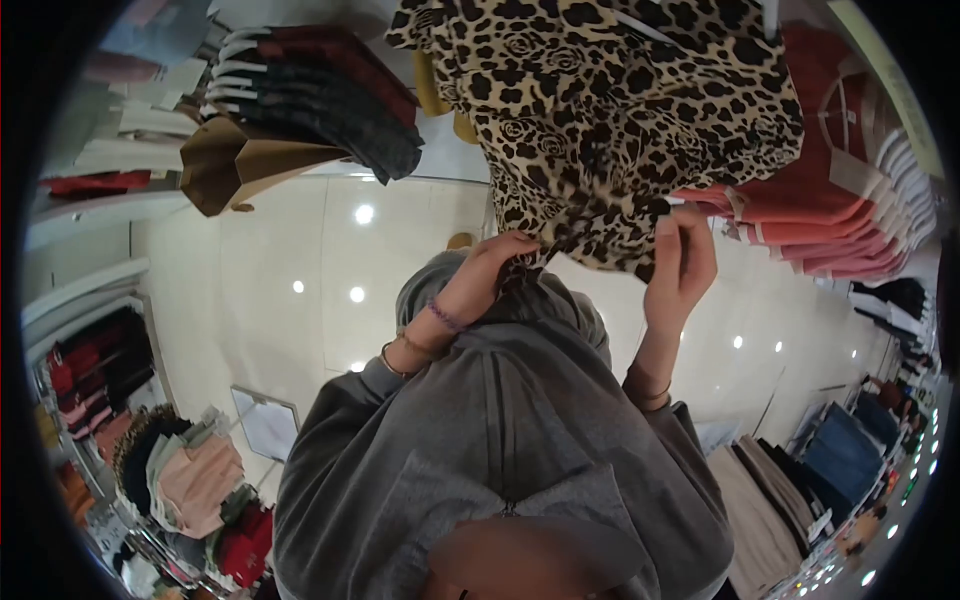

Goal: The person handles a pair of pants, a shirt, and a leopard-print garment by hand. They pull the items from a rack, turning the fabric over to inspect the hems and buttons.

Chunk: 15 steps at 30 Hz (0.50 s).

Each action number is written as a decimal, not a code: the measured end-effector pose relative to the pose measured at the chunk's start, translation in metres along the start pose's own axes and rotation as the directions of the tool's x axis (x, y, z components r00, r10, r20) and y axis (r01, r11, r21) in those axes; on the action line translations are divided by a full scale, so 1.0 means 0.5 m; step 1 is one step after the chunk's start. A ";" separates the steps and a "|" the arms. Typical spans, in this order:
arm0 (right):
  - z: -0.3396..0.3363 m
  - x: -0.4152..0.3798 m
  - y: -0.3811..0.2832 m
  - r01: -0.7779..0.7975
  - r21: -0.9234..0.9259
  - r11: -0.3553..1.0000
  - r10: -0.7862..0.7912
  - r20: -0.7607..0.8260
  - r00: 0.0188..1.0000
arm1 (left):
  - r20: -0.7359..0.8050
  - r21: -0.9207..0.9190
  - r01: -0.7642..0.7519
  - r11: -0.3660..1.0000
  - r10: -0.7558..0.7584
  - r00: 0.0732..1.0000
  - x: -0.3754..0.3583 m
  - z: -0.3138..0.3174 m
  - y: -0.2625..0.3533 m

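A leopard-print garment (640, 100) hangs in front of me, tan with dark brown spots. Its lower part is gathered into a bunched, knot-like tie (605, 230) between my hands. On the left of that bunch, my left hand (495, 262) has its fingers closed on the leopard-print cloth. Over on the other side, my right hand (685, 255) pinches the right edge of the cloth between thumb and fingers. Bracelets show on both wrists. How the cloth folds between the hands is partly blurred.
Coral and pink garments (840, 190) hang on white hangers at the right. Dark trousers (340, 100) and a brown paper bag (240, 165) hang at the upper left. Racks with beige trousers (755, 510) and pink clothes (200, 485) stand lower down. The floor (250, 270) is shiny tile.
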State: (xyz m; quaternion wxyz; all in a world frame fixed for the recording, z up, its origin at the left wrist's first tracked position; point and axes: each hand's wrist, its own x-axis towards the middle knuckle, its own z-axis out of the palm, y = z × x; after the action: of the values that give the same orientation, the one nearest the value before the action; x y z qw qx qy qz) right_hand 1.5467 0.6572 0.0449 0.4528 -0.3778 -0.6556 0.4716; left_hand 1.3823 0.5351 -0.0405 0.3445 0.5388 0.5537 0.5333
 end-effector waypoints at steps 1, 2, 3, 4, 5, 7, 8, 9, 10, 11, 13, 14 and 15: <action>-0.009 0.002 0.002 -0.067 0.039 0.997 0.067 -0.007 0.998 | 0.051 0.155 0.059 0.986 -0.067 0.996 -0.002 -0.012 -0.007; -0.015 0.004 0.007 -0.078 0.135 0.988 0.074 0.039 0.996 | 0.011 -0.205 0.221 0.954 -0.223 0.975 0.007 -0.020 -0.012; -0.018 0.004 0.014 -0.092 0.230 0.969 0.073 0.090 0.993 | 0.026 -0.537 0.334 0.774 -0.381 0.924 0.018 -0.028 -0.016; -0.021 0.002 0.020 -0.109 0.323 0.940 0.065 0.145 0.987 | 0.095 -0.793 0.378 0.477 -0.517 0.851 0.029 -0.032 -0.018; -0.022 -0.007 0.023 -0.205 0.388 0.899 0.139 0.192 0.972 | -0.008 -0.732 0.397 0.554 -0.589 0.808 0.042 -0.034 -0.007; -0.013 -0.022 0.016 -0.285 0.423 0.860 0.190 0.253 0.949 | -0.053 -0.601 0.366 0.710 -0.493 0.869 0.062 -0.024 0.033; -0.009 -0.029 0.012 -0.301 0.423 0.855 0.187 0.291 0.938 | -0.071 -0.527 0.342 0.778 -0.442 0.894 0.071 -0.015 0.050; -0.004 -0.034 0.001 -0.357 0.466 0.810 0.225 0.316 0.922 | -0.092 -0.443 0.272 0.854 -0.345 0.934 0.082 -0.005 0.060; -0.004 -0.035 0.002 -0.359 0.466 0.809 0.215 0.334 0.918 | -0.059 -0.394 0.267 0.880 -0.314 0.948 0.087 0.001 0.061; -0.001 -0.037 0.005 -0.362 0.466 0.808 0.207 0.351 0.913 | -0.022 -0.344 0.259 0.902 -0.284 0.959 0.091 0.003 0.062; 0.002 -0.037 0.001 -0.372 0.476 0.797 0.215 0.352 0.911 | 0.003 -0.267 0.231 0.936 -0.239 0.971 0.095 0.009 0.066; -0.003 -0.038 0.003 -0.363 0.469 0.805 0.220 0.333 0.917 | 0.014 -0.231 0.222 0.947 -0.225 0.974 0.093 0.011 0.069; -0.011 -0.037 0.007 -0.355 0.461 0.813 0.225 0.314 0.922 | 0.026 -0.194 0.213 0.957 -0.212 0.977 0.090 0.011 0.072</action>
State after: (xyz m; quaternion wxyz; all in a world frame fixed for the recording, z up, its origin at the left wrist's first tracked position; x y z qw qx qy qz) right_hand 1.5578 0.6427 0.0381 0.3741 -0.2798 -0.4919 0.7347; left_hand 1.3874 0.5744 0.0019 0.4524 0.4408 0.5525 0.5438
